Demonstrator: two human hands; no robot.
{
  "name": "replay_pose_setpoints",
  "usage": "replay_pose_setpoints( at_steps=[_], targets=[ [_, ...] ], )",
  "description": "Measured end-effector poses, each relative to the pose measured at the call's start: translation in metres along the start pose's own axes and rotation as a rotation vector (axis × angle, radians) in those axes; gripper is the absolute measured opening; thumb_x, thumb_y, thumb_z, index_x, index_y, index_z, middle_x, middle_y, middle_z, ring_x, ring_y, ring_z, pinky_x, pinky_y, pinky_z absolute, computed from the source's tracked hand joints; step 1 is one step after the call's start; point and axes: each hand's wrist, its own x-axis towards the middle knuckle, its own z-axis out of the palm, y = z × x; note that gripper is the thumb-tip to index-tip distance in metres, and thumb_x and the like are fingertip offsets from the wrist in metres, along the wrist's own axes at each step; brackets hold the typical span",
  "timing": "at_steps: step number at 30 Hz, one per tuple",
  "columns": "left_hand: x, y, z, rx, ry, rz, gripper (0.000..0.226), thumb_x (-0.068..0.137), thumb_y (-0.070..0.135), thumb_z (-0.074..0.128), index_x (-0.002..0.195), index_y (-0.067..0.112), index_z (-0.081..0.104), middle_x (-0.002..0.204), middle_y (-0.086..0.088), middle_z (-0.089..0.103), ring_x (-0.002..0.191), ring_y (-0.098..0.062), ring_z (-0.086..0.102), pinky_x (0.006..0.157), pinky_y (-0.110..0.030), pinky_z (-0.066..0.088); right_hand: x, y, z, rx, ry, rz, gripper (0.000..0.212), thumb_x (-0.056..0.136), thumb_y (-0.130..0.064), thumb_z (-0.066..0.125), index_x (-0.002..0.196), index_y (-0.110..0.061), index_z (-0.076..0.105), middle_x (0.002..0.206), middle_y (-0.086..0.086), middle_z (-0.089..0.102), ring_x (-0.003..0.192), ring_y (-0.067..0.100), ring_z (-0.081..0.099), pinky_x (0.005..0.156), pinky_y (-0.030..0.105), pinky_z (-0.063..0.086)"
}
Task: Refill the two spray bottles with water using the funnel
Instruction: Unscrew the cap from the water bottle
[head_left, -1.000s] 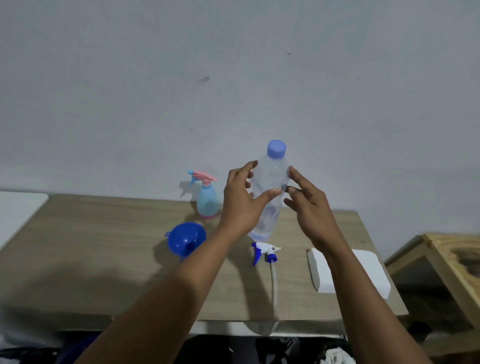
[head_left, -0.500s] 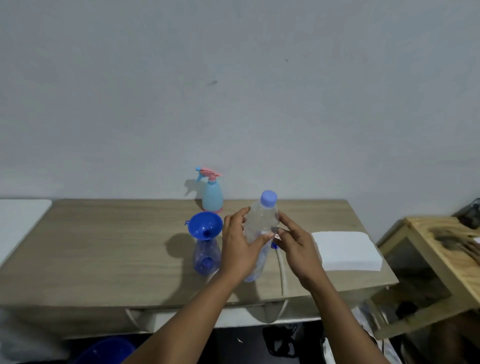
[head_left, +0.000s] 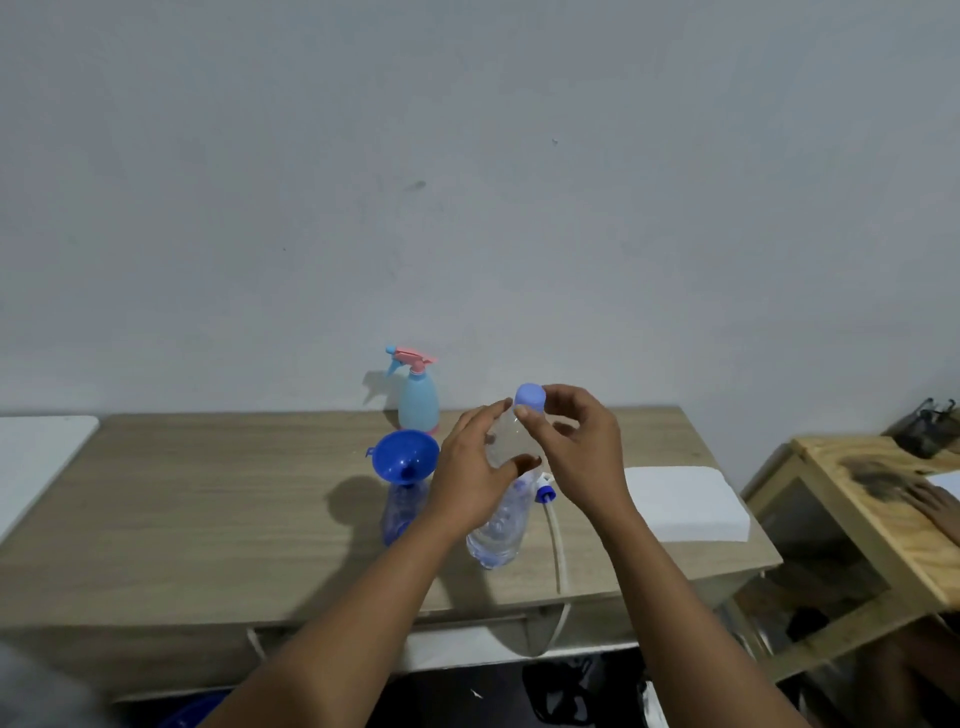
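Head view: a clear plastic water bottle (head_left: 500, 512) is held tilted above a light wooden table (head_left: 218, 525), gripped around its upper body by the left hand (head_left: 470, 480), while the thumb and fingers of the right hand (head_left: 579, 457) are closed on its pale blue screw cap (head_left: 530, 399). The step in hand is judged to be the unscrewing of that cap before pouring. Just to the left, a blue plastic funnel (head_left: 405, 460) is seated in the neck of a translucent blue spray bottle (head_left: 400, 514), which stands upright on the table with its head removed. The removed white and blue trigger head (head_left: 543, 491) with its long dip tube (head_left: 558, 545) lies on the table behind the hands. A second, light blue spray bottle with a pink trigger (head_left: 417, 395) stands near the wall, its head not yet taken off. A white rectangular block (head_left: 685, 501) lies well to the right. For a clean result, the bottle is best kept near upright until the cap is free, gripped lightly so that no water is squeezed out, and then tipped slowly over the middle of the funnel, which could be toppled by a hard knock.
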Motion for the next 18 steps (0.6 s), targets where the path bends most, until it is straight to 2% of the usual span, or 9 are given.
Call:
replay_pose_setpoints(
  at_steps=[3, 5, 10, 13, 15, 18],
  targets=[
    [0.001, 0.0, -0.004, 0.008, -0.011, -0.017, 0.065, 0.076, 0.032, 0.082, 0.134, 0.032, 0.05, 0.124, 0.018, 0.053, 0.104, -0.004, 0.059, 0.088, -0.036, 0.057, 0.009, -0.005, 0.01, -0.011, 0.082, 0.005, 0.033, 0.074, -0.036, 0.086, 0.093, -0.019, 0.066, 0.087, -0.006, 0.071, 0.083, 0.009, 0.067, 0.076, 0.03, 0.058],
    [0.001, -0.001, -0.005, 0.013, -0.017, -0.026, 0.066, 0.077, 0.032, 0.082, 0.135, 0.031, 0.05, 0.124, 0.017, 0.054, 0.104, -0.004, 0.058, 0.088, -0.037, 0.057, 0.012, -0.004, 0.014, -0.039, 0.09, -0.011, 0.033, 0.074, -0.037, 0.086, 0.09, -0.02, 0.064, 0.084, -0.006, 0.069, 0.081, 0.01, 0.065, 0.074, 0.03, 0.057],
    [0.003, 0.002, -0.006, -0.003, -0.047, -0.062, 0.069, 0.078, 0.033, 0.08, 0.139, 0.036, 0.046, 0.124, 0.021, 0.055, 0.107, -0.002, 0.057, 0.092, -0.037, 0.056, 0.011, 0.006, 0.011, -0.17, 0.02, -0.18, 0.017, 0.089, -0.041, 0.07, 0.101, -0.029, 0.065, 0.096, -0.015, 0.064, 0.091, 0.006, 0.062, 0.074, 0.032, 0.055],
    [0.004, 0.002, -0.006, -0.014, -0.056, -0.062, 0.071, 0.078, 0.035, 0.081, 0.139, 0.038, 0.046, 0.127, 0.019, 0.055, 0.109, -0.002, 0.057, 0.092, -0.037, 0.056, 0.014, 0.01, 0.006, -0.193, -0.083, -0.209, 0.025, 0.096, -0.04, 0.061, 0.118, -0.028, 0.065, 0.103, -0.009, 0.058, 0.094, 0.004, 0.06, 0.077, 0.033, 0.055],
    [0.003, 0.001, -0.005, -0.017, -0.05, -0.069, 0.07, 0.077, 0.035, 0.081, 0.139, 0.038, 0.047, 0.128, 0.019, 0.055, 0.109, -0.001, 0.057, 0.092, -0.037, 0.056, 0.015, 0.01, 0.006, -0.201, -0.099, -0.185, 0.035, 0.096, -0.041, 0.061, 0.128, -0.026, 0.062, 0.108, -0.01, 0.055, 0.096, 0.002, 0.06, 0.08, 0.025, 0.053],
    [0.002, -0.001, -0.004, 0.0, -0.047, -0.069, 0.067, 0.078, 0.034, 0.081, 0.136, 0.037, 0.048, 0.125, 0.021, 0.057, 0.109, 0.001, 0.057, 0.091, -0.037, 0.056, 0.013, 0.008, 0.01, -0.168, 0.011, -0.196, 0.035, 0.085, -0.04, 0.075, 0.117, -0.029, 0.066, 0.105, -0.016, 0.059, 0.091, 0.002, 0.062, 0.074, 0.01, 0.046]
  ],
)
